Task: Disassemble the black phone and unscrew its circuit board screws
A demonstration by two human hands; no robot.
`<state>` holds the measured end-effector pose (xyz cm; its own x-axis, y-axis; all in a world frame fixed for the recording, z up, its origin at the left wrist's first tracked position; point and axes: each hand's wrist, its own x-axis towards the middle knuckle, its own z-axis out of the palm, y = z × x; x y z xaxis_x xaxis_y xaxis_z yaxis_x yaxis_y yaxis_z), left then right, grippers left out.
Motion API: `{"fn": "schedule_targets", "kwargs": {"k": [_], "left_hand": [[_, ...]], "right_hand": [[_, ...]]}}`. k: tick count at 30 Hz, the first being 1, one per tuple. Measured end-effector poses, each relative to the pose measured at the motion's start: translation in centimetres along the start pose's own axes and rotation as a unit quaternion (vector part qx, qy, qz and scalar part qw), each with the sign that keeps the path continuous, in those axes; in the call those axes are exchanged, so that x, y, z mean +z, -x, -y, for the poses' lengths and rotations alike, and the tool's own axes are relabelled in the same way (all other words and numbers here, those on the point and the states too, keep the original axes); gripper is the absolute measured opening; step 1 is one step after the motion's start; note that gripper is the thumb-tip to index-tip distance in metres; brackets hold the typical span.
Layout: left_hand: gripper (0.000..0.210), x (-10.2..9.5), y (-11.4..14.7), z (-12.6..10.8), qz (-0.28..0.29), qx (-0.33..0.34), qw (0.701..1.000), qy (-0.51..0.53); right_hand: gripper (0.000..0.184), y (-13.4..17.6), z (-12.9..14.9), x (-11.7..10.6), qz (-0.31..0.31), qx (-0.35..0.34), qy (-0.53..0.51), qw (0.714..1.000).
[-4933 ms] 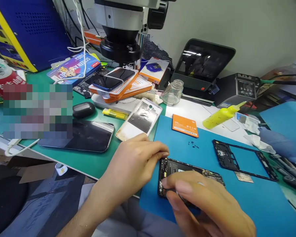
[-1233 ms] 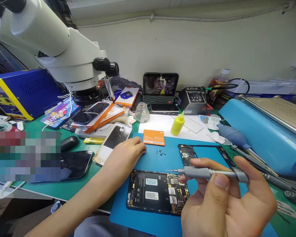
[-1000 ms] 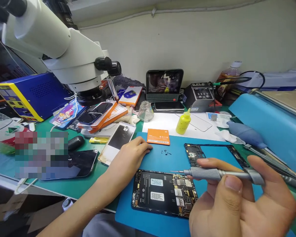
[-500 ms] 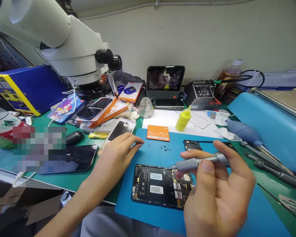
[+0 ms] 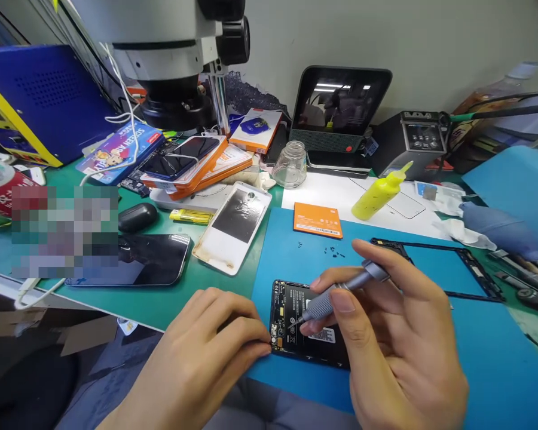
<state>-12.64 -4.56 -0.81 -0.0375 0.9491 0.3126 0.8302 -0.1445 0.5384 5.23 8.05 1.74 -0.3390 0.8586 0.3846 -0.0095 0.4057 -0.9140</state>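
Observation:
My right hand (image 5: pixel 403 346) is closed on a grey metal precision screwdriver (image 5: pixel 321 303), its thin tip slanting down left over the lower end of an opened phone (image 5: pixel 301 345). The phone lies on the blue mat with its black battery and small circuit board exposed. Its right end is hidden behind my right hand. With fingers curled together, my left hand (image 5: pixel 206 352) touches the phone's near left corner. Several tiny black screws (image 5: pixel 334 252) are scattered behind the phone, near an orange battery (image 5: pixel 317 221). A black phone frame (image 5: pixel 477 275) lies to the right.
A microscope (image 5: pixel 174 60) overhangs the back left. White phone (image 5: pixel 237 227), black phone (image 5: pixel 156 260) and stacked orange boxes (image 5: pixel 210 170) lie left. Yellow squeeze bottle (image 5: pixel 376 197), glass jar (image 5: pixel 291 164) and tablet-like screen (image 5: pixel 343 101) stand behind. Tools (image 5: pixel 526 269) lie right.
My left hand has come down from above the mat to the phone's left corner. The screwdriver tip has moved from the phone's upper middle toward its left end. The view has shifted left and down.

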Motion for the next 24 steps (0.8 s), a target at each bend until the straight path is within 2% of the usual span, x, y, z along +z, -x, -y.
{"fn": "schedule_targets", "kwargs": {"k": [8,15,17,19,20,21,22,23,24], "left_hand": [[0.004,0.1,-0.6,-1.1,-0.039,0.018,0.999,-0.017],[0.018,-0.4,-1.9,-1.4,0.029,0.037,0.997,-0.057],[0.018,-0.4,-1.7,-1.1,0.033,0.035,0.998,-0.037],[0.011,0.0,-1.1,-0.4,0.025,0.026,0.999,-0.017],[0.009,0.4,-0.7,0.1,0.031,0.04,0.999,-0.012],[0.01,0.9,-0.3,0.6,0.033,0.026,0.999,-0.02],[0.011,1.4,0.0,1.0,0.018,0.03,0.999,-0.016],[0.01,1.9,0.4,1.5,0.013,0.018,1.0,-0.014],[0.01,2.4,0.6,2.0,-0.007,0.014,1.0,-0.001]], "right_hand": [[0.042,-0.2,0.1,0.5,-0.007,0.012,0.012,1.0],[0.042,-0.1,-0.1,0.6,-0.024,-0.027,-0.004,0.999],[0.042,-0.2,-0.2,0.2,-0.054,-0.054,-0.009,0.997],[0.042,-0.6,-0.3,-1.2,-0.1,-0.077,0.01,0.992],[0.044,-0.9,-0.3,-2.5,-0.122,-0.083,0.053,0.988],[0.046,-1.2,-0.4,-4.1,-0.136,-0.087,0.115,0.98],[0.049,-1.5,-0.4,-6.1,-0.147,-0.083,0.202,0.965],[0.055,-1.7,-0.5,-8.2,-0.113,-0.079,0.335,0.932],[0.051,-1.9,-0.5,-10.5,-0.081,-0.076,0.398,0.911]]}}
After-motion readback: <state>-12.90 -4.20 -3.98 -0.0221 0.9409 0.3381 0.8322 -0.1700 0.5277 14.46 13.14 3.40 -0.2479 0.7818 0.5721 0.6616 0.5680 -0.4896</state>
